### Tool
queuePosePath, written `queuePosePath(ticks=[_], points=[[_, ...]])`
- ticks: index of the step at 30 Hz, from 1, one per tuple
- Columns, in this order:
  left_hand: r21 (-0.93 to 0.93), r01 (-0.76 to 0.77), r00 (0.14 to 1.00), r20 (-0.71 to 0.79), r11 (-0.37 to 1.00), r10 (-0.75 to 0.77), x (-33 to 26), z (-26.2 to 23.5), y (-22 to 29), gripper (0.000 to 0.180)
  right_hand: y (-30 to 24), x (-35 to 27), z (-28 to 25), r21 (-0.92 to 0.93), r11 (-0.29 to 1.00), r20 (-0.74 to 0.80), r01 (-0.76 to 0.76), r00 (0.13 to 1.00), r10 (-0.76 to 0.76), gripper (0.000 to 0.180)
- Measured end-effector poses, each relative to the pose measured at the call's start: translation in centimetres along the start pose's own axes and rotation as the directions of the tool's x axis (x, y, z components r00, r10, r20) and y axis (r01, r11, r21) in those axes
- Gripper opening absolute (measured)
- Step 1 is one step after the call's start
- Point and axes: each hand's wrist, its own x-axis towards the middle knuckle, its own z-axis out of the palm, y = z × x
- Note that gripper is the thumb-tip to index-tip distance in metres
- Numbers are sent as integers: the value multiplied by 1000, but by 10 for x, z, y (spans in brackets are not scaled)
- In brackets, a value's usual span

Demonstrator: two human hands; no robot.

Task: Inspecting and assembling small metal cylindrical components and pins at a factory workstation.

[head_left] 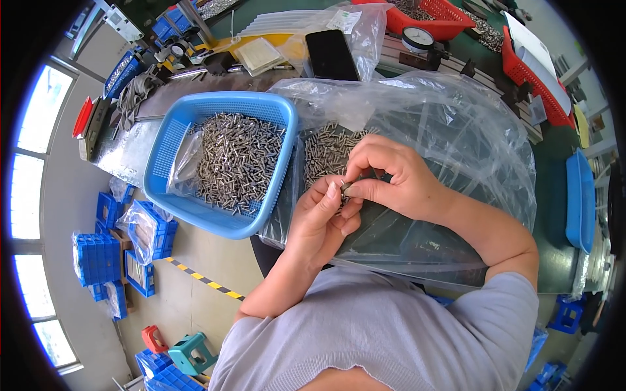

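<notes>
Metal piece (344, 190) | left grip (318, 218), right grip (399, 179) pinching it | green table (553, 228) | striped floor tape (204, 279)

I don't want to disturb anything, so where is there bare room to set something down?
Green tabletop between the plastic sheet and the blue tray looks bare, as does the metal plate left of the blue basket. Crowded: the pin pile beyond the left hand, and the back around the phone.
</notes>
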Motion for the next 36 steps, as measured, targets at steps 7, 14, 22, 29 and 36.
queuePosePath(ticks=[7, 14, 22, 29, 36], points=[[-42, -67, 997, 40, 997, 69, 0, -4, -1, 28, 6, 4, -4, 168, 986, 66, -15, 998, 4, 4], [-160, -91, 990, 91, 983, 106, 2, -11, -3, 25, 28, 2, -2, -416, 903, 0, 107, 993, -117, 18], [-159, -90, 986, 126, 983, 111, 3, -13, -3, 24, 35, 4, -4, -556, 805, 75, 208, 977, -201, 19], [-135, -93, 985, 132, 986, 111, 3, -10, -2, 23, 32, 0, -6, -652, 712, 147, 261, 965, -219, 17], [-87, -90, 991, 89, 992, 98, -1, -9, -1, 23, -6, 6, -12, 210, 943, 72, -259, 966, 250, 7]])
